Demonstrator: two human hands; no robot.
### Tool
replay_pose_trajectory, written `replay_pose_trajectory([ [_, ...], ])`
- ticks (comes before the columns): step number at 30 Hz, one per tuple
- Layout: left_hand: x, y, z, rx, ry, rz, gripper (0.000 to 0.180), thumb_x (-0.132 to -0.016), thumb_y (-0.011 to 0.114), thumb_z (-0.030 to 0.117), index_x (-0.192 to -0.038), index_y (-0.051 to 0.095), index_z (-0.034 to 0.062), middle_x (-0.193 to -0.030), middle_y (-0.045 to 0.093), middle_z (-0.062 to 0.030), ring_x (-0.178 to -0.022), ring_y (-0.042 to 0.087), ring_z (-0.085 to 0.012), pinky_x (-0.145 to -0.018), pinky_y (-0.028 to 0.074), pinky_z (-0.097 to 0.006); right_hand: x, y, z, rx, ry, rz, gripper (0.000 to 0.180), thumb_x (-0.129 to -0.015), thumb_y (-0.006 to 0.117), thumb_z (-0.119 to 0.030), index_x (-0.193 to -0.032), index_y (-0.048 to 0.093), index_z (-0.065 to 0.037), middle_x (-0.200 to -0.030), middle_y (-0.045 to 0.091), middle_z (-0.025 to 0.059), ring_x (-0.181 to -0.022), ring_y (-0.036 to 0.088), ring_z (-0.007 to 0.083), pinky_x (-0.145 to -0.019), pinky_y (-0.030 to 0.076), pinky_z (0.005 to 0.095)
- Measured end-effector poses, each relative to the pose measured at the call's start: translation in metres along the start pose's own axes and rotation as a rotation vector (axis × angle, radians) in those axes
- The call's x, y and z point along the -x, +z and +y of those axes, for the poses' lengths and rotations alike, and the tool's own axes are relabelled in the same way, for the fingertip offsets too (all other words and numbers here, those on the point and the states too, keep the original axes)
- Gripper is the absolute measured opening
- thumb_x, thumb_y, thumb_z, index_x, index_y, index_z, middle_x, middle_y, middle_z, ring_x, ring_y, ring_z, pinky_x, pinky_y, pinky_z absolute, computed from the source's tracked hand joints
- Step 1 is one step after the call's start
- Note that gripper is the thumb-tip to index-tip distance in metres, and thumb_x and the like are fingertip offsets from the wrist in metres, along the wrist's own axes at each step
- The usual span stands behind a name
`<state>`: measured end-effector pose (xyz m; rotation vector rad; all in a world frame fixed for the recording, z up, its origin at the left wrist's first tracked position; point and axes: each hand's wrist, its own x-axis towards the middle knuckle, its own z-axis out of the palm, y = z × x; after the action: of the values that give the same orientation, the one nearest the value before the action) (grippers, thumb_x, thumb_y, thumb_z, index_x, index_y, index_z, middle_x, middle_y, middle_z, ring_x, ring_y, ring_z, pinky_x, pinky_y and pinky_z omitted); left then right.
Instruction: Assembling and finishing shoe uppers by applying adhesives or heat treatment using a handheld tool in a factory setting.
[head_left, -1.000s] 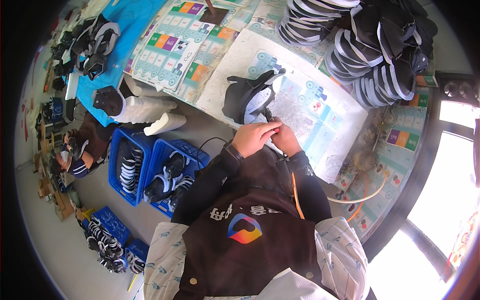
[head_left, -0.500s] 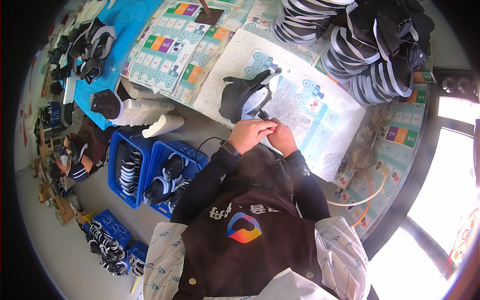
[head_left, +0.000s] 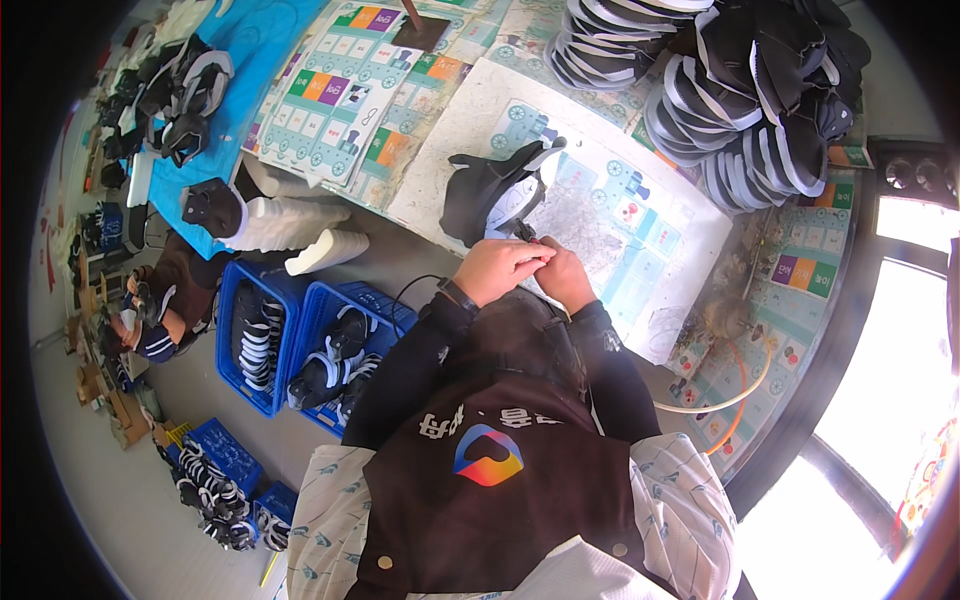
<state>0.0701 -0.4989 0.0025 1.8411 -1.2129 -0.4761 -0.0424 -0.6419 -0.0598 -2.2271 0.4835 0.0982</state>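
My left hand [head_left: 495,271] and my right hand [head_left: 567,277] meet at the near edge of a white board [head_left: 455,130]. The fingers of both are closed and pressed together at the tips. A small dark piece [head_left: 523,231] and a bit of red show there, too small to name. Just beyond my left hand lies a black shoe upper [head_left: 470,205] with a pale lining, resting on the board and touched by neither palm. Grey scuffs and dark specks mark the board beside it.
Stacks of black uppers with grey edges [head_left: 715,165] stand at the far right. White curved pieces [head_left: 290,222] line the table's left edge. Blue crates [head_left: 275,405] with shoe parts sit on the floor at left, near another person [head_left: 165,320]. A pale hose [head_left: 735,403] loops at right.
My fingertips have shifted very slightly around the small dark piece. The shoe upper and everything else stay where they were.
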Motion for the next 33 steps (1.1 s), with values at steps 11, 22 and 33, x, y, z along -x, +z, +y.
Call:
replay_pose_trajectory([
  [11,0.003,0.005,0.001,0.021,-0.152,0.093,0.018,-0.089,0.080,0.020,-0.105,0.077,0.0124,-0.083,0.073,-0.0055,-0.064,0.066,-0.0194,-0.058,0.050,-0.033,0.000,0.009,0.002,-0.117,0.012,0.038,0.018,-0.094,0.063,-0.017,-0.102,0.064,-0.001,-0.092,0.072,0.0278,-0.089,0.069,0.0505,-0.077,0.056,0.0565],
  [22,0.014,-0.016,0.012,0.002,-0.288,0.066,0.029,-0.090,0.081,0.020,-0.119,0.076,0.0142,-0.068,0.061,-0.0076,-0.054,0.052,-0.0210,-0.054,0.044,-0.034,-0.003,0.012,0.007,-0.141,0.128,0.109,0.018,-0.093,0.061,-0.015,-0.105,0.065,-0.002,-0.090,0.069,0.0320,-0.089,0.067,0.0524,-0.077,0.054,0.0582],
  [33,0.028,-0.034,-0.015,0.059,-0.392,0.513,0.012,-0.098,0.074,0.012,-0.109,0.076,0.0097,-0.060,0.052,-0.0047,-0.052,0.046,-0.0138,-0.052,0.040,-0.031,-0.003,-0.004,0.006,-0.202,0.218,0.107,0.023,-0.089,0.064,-0.019,-0.105,0.067,-0.002,-0.087,0.067,0.0327,-0.090,0.065,0.0533,-0.078,0.051,0.0567],
])
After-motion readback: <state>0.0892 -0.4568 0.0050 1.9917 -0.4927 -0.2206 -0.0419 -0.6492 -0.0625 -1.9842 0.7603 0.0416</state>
